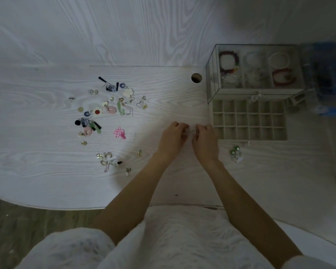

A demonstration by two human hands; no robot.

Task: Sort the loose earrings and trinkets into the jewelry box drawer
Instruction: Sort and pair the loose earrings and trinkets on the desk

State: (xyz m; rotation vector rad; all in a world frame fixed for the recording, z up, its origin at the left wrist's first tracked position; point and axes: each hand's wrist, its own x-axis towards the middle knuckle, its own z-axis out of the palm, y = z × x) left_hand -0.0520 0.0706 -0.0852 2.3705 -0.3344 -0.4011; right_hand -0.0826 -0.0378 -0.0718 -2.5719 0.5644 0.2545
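Several loose earrings and trinkets (107, 111) lie scattered on the white wood-grain desk (47, 171), left of centre; a pink flower piece (120, 133) is nearest my hands. The glass jewelry box (256, 70) stands at the right, its gridded drawer (248, 121) pulled out with its cells bare. My left hand (172, 139) and my right hand (206, 141) meet just left of the drawer, fingertips pinched together on a small clear earring (190, 132). A green earring pair (235, 153) lies below the drawer.
A round cable hole (196, 77) sits in the desk beside the box. Bracelets fill the box's top compartments. A blurred blue object (328, 74) stands at the far right. The desk's curved front edge runs close to my lap.
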